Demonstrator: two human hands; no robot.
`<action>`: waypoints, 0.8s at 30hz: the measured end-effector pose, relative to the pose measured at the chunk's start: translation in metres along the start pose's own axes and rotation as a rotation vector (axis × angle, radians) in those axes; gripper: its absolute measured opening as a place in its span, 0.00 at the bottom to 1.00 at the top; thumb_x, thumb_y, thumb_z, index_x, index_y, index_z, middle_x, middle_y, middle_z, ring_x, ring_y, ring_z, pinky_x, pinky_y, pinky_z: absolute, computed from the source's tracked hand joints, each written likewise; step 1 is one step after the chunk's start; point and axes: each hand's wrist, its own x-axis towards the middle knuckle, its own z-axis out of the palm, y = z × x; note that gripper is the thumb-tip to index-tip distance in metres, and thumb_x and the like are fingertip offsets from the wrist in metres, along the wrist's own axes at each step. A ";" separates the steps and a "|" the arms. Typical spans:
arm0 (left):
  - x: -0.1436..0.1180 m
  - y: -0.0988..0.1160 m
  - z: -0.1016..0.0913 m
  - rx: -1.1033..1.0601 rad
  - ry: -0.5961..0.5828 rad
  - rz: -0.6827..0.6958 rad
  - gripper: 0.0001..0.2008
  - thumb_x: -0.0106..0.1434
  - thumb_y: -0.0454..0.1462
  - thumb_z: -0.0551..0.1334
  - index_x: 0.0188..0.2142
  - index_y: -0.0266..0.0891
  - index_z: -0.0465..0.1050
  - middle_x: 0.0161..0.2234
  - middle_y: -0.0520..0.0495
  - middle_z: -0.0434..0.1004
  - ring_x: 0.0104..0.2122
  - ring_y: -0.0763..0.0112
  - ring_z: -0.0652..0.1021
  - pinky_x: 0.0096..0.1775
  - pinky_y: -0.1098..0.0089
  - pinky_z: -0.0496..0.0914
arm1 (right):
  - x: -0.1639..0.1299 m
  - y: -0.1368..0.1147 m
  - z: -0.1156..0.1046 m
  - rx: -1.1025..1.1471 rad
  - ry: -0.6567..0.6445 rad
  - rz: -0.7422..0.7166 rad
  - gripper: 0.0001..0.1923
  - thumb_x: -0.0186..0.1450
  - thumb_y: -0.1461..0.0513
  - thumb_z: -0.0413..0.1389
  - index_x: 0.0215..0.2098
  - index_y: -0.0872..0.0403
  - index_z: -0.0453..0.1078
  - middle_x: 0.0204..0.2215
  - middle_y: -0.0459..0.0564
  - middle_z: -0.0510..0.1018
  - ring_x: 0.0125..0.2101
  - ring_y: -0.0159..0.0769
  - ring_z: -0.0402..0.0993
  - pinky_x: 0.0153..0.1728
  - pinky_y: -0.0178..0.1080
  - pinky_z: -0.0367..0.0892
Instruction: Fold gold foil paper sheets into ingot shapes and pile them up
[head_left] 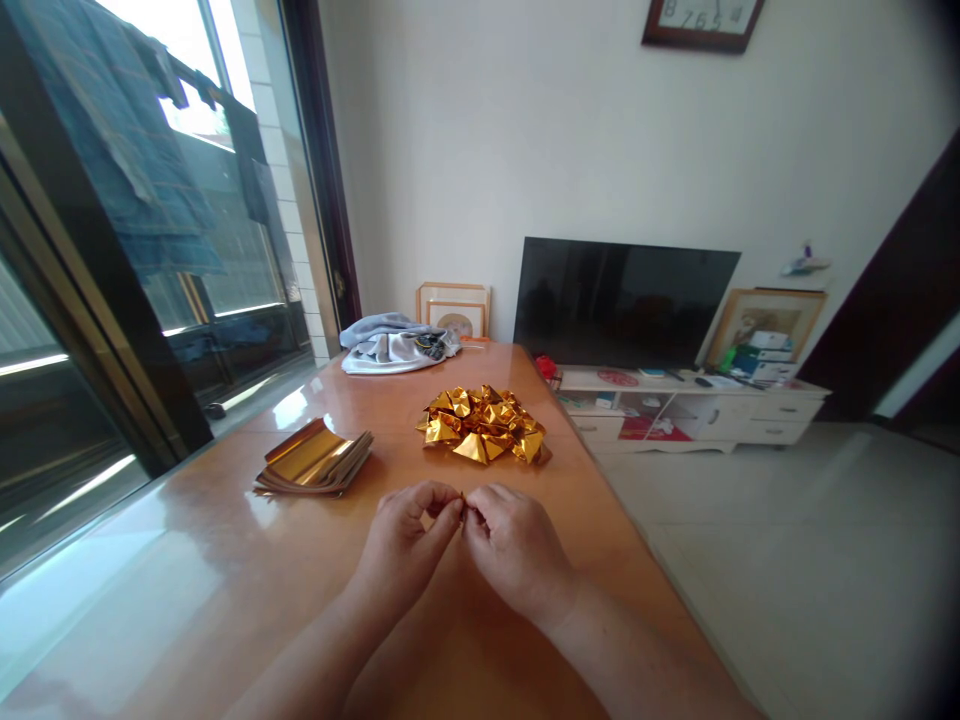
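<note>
My left hand (412, 535) and my right hand (516, 545) meet above the table, fingertips pinched together. Between them shows a small sliver of gold foil paper (463, 497); most of it is hidden by the fingers. Just beyond the hands lies a heap of folded gold foil pieces (484, 425), shiny and angular. To the left of my left hand sits a stack of gold foil sheets (315, 458), curled up at the edges.
The glossy wooden table (247, 600) ends on the right above a tiled floor (750, 520). Bundled grey-blue cloth (394, 345) lies at its far end. Past it stand a television (626, 305) and a low white cabinet (739, 415). A glass door (97, 280) is on the left.
</note>
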 end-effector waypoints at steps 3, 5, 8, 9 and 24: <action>0.001 0.002 -0.001 -0.004 -0.004 0.005 0.09 0.64 0.42 0.61 0.34 0.41 0.77 0.33 0.49 0.82 0.34 0.67 0.80 0.37 0.71 0.71 | 0.000 0.000 0.000 -0.011 -0.009 -0.010 0.08 0.66 0.68 0.53 0.31 0.52 0.68 0.29 0.46 0.76 0.32 0.35 0.72 0.33 0.37 0.57; 0.002 0.002 -0.002 -0.021 -0.012 0.008 0.10 0.64 0.43 0.62 0.33 0.40 0.77 0.31 0.50 0.81 0.32 0.68 0.79 0.37 0.71 0.71 | 0.000 0.000 0.000 -0.003 -0.013 -0.013 0.08 0.66 0.69 0.53 0.31 0.52 0.68 0.29 0.46 0.76 0.32 0.35 0.72 0.33 0.37 0.57; 0.003 0.003 -0.003 -0.058 -0.024 0.016 0.10 0.65 0.43 0.62 0.33 0.40 0.77 0.30 0.50 0.81 0.31 0.69 0.78 0.36 0.71 0.71 | 0.000 0.000 0.000 0.004 -0.010 -0.016 0.08 0.66 0.69 0.53 0.31 0.52 0.68 0.29 0.46 0.76 0.32 0.35 0.72 0.33 0.37 0.57; 0.003 0.003 -0.003 -0.068 -0.026 0.017 0.10 0.65 0.43 0.62 0.33 0.40 0.77 0.30 0.50 0.80 0.31 0.69 0.78 0.36 0.71 0.71 | 0.000 0.000 -0.001 0.002 -0.008 -0.019 0.08 0.66 0.69 0.53 0.31 0.52 0.68 0.29 0.47 0.76 0.32 0.35 0.72 0.33 0.37 0.57; 0.004 0.005 -0.007 -0.082 -0.058 0.020 0.10 0.65 0.42 0.61 0.32 0.40 0.76 0.29 0.51 0.79 0.30 0.70 0.77 0.35 0.72 0.69 | 0.001 -0.001 -0.003 0.069 -0.012 -0.020 0.09 0.66 0.69 0.54 0.29 0.52 0.67 0.28 0.46 0.74 0.31 0.34 0.70 0.32 0.35 0.58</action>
